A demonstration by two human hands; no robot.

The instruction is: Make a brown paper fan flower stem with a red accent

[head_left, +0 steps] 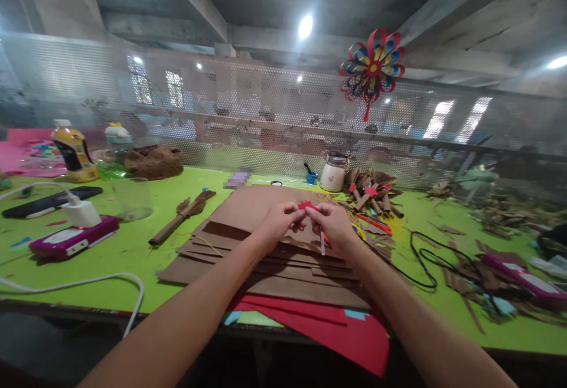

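My left hand pinches one edge of a small piece of red paper. From the other side, my right hand pinches the same piece with thumb and fingertips. Below the right palm a thin whitish stick pokes out; its kind I cannot make out. Both hands hover over a stack of brown paper sheets. Red paper sheets stick out from under the stack at the table's front edge.
A rolled brown paper piece lies left of the stack. Behind the right hand are brown paper bundles with red stars, a white jar and orange-handled scissors. Purple power strips, a clear cup and a black cable lie around.
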